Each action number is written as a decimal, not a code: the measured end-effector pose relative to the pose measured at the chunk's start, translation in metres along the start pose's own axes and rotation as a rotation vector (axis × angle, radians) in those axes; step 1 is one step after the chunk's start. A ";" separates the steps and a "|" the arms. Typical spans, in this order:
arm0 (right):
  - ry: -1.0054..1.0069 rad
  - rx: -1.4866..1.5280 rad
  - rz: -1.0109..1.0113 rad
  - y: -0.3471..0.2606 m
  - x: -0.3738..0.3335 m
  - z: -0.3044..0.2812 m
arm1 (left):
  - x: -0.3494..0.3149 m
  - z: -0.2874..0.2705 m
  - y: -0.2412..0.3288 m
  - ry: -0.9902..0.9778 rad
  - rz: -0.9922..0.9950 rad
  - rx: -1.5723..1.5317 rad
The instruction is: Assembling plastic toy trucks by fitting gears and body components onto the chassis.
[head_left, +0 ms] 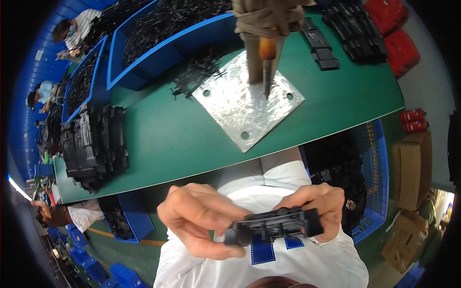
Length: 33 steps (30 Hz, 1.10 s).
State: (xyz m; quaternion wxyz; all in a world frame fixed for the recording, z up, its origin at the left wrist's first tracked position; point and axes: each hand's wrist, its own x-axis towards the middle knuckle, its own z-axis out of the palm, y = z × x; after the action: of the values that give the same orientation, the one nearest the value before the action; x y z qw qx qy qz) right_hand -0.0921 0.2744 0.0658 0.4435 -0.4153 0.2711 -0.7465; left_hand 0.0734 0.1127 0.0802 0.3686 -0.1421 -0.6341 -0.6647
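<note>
A black moulded plastic part (274,225) is held in front of my chest, below the table's near edge. My left hand (199,221) grips its left end between thumb and fingers. Closed round its right end is my right hand (319,206), with some of its fingers hidden behind the part. Beyond my hands, a square metal plate (230,113) with holes near its corners lies on the green table (158,144). Over the plate stands a post wrapped in tan strips, with an orange-handled tool (267,50) tied on, its metal shaft pointing down.
Stacked black parts (93,144) stand at the table's left; more black parts (355,31) lie far right. A blue bin (177,45) holds thin black pieces. Beside me on the right is a blue crate (379,177) of black parts. Other people (74,31) sit at far left.
</note>
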 end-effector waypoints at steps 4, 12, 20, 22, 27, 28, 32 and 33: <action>0.049 0.078 -0.010 0.003 -0.012 -0.005 | 0.005 0.000 -0.002 -0.078 -0.001 -0.038; 0.013 0.049 0.026 0.000 -0.003 0.001 | 0.003 -0.002 0.003 -0.024 -0.018 0.012; 0.014 -0.032 0.189 -0.006 -0.005 0.002 | -0.016 0.007 -0.002 0.226 -0.022 -0.110; 0.032 -0.170 0.296 -0.009 -0.003 -0.003 | -0.023 0.015 -0.007 0.435 -0.149 -0.066; 0.279 0.056 0.453 0.009 -0.004 -0.006 | -0.023 0.011 -0.020 0.616 -0.433 -0.179; 0.313 0.084 0.499 0.011 -0.001 -0.006 | -0.023 0.008 -0.021 0.598 -0.474 -0.208; 0.384 0.205 0.556 0.022 -0.001 -0.009 | -0.023 0.002 -0.027 0.573 -0.540 -0.249; 0.392 0.213 0.549 0.026 -0.002 -0.009 | -0.023 0.002 -0.026 0.583 -0.572 -0.260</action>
State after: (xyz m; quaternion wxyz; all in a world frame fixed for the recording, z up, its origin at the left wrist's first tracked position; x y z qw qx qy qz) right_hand -0.0884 0.2640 0.0401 0.6078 -0.1272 0.3734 -0.6892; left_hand 0.0717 0.1197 0.0464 0.3121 0.1878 -0.4282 -0.8270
